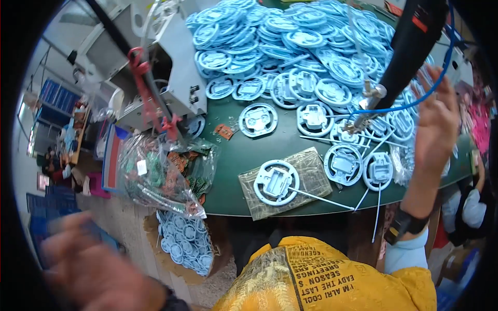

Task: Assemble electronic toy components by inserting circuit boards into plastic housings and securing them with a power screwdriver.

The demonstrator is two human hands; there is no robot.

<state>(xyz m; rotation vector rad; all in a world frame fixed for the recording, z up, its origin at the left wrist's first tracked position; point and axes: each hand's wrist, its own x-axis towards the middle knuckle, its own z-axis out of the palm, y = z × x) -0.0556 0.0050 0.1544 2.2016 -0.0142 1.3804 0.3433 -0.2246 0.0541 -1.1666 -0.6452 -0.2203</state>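
My left hand [98, 264] is raised at the lower left, away from the table. Motion blurs it, but its fingers look spread and I see nothing in them. At the right, my right hand [438, 122] is up with its fingers extended and apart, holding nothing visible. It is beside a black hanging tool [410, 46] with a metal end and a blue hose. A light-blue round plastic part [263, 193] with a thin rod [324, 200] lies on a tape-wrapped board [316, 171] near the front edge; neither hand touches it.
A heap of light-blue round parts [290, 39] covers the back of the green table [228, 124]. A grey machine [181, 67] stands back left, with a plastic bag of circuit boards [155, 171] in front. A carton of round parts [184, 243] sits below. People are at the far right.
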